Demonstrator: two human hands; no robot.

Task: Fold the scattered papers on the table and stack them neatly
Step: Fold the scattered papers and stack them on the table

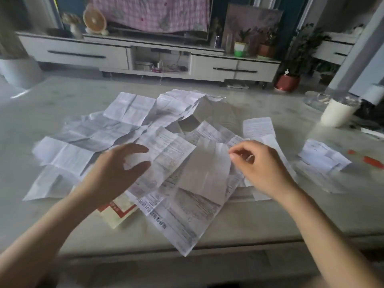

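Papers (pixel 116 129) lay scattered on the table (pixel 249 215). The left hand (pixel 116 171) spread wide over them; the right hand (pixel 264 167) pinched a sheet (pixel 205 171).

One table (pixel 249 221), one white cup (pixel 337 113), two hands, left (pixel 116 169) and right (pixel 264 165), and roughly a dozen overlapping papers (pixel 166 154) were counted.

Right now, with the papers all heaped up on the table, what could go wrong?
1. The long printed sheet pokes its corner past the front edge of the table; a nudge might slide it to the floor.
2. The right hand pinches the plain sheet, which lies over other papers; pulling it fast could drag them along or tear it.
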